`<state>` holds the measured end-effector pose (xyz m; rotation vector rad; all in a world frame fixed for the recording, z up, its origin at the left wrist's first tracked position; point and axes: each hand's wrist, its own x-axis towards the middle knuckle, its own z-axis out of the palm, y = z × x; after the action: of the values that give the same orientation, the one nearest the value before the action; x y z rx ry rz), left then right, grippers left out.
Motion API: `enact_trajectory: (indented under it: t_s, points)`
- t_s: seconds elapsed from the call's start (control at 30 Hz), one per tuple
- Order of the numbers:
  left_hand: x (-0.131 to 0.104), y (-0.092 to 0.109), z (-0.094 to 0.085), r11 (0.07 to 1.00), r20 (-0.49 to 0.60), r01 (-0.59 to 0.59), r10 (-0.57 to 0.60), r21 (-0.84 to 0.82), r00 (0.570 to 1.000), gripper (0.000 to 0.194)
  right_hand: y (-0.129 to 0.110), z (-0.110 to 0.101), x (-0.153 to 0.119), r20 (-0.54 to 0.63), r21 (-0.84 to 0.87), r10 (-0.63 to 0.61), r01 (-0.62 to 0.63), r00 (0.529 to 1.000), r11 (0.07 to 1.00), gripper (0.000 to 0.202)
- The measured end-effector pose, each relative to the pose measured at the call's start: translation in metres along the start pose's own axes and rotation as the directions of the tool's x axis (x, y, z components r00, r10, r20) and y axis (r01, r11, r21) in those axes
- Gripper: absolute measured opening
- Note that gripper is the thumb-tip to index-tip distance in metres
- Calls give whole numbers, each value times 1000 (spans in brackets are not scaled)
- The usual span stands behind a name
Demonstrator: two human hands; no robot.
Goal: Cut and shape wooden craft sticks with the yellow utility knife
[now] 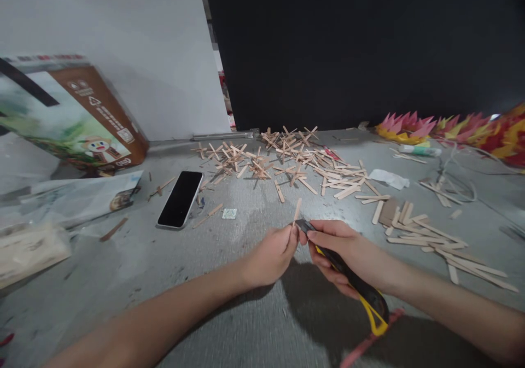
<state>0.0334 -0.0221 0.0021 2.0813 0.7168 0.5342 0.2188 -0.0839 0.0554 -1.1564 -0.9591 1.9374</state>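
My left hand (273,256) is closed on a thin wooden stick (298,209), whose upper end points away from me. My right hand (344,253) grips a black and yellow utility knife (355,280). The knife's front end meets the stick beside my left fingertips; the blade itself is too small to make out. A red ribbon-like strip (363,349) hangs by the knife's rear end. Beyond my hands lies a heap of crossed wooden sticks (258,163), with loose sticks (438,242) to the right.
A black phone (181,199) lies left of my hands, near a small pale packet (229,214). At the left stand a printed box (98,116) and plastic bags (35,247). Pink and yellow paper pieces (406,127), a glue stick (420,150) and a cable (473,185) are at the right.
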Motion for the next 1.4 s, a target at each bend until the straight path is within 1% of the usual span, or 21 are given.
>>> enact_trajectory:
  t_s: [0.17, 0.23, 0.3, 0.37, 0.53, 0.6, 0.77, 0.9, 1.07, 1.23, 1.4]
  points:
    - [0, -2, 0, 999, 13, -24, 24, 30, 1000, 43, -4, -6, -1, 50, 87, 72, -76, 996, 993, 19]
    - [0, -1, 0, 999, 24, -30, 29, 35, 999, 42, -8, -11, 0, 97, 111, 112, -122, 989, 986, 16]
    - [0, 1, -1, 999, 32, -22, 21, 35, 999, 40, -13, -17, 1, 155, 114, 160, -179, 975, 977, 16]
    - [0, 3, -2, 1000, 28, 2, -2, 25, 1000, 41, -17, -20, 1, 175, 97, 179, -198, 968, 975, 16]
    - [0, 7, -3, 999, 15, 48, -48, -14, 999, 47, -19, -17, 0, 44, 13, 106, -107, 993, 994, 20]
    - [0, 7, -3, 998, 13, 45, -44, -37, 999, 47, -18, -14, -1, 28, -15, 97, -96, 995, 995, 21]
    - [-2, 6, -1, 993, 0, 35, -35, -108, 999, 46, -18, -12, -3, 12, -26, 90, -90, 996, 996, 22]
    - [-3, 2, 0, 964, -41, 71, -84, -258, 996, 50, -18, -13, -2, 4, -32, 87, -86, 996, 996, 21]
    - [0, -3, -1, 923, -33, 99, -120, -373, 992, 50, -15, -15, 1, 39, -21, 68, -68, 997, 997, 21]
    - [1, -4, 0, 905, -68, 94, -134, -415, 989, 50, -10, -13, 2, 42, 14, 14, -15, 999, 1000, 21]
    - [1, -3, -2, 918, -81, 84, -124, -387, 989, 50, -1, -10, 6, 48, 56, -19, 17, 999, 998, 23]
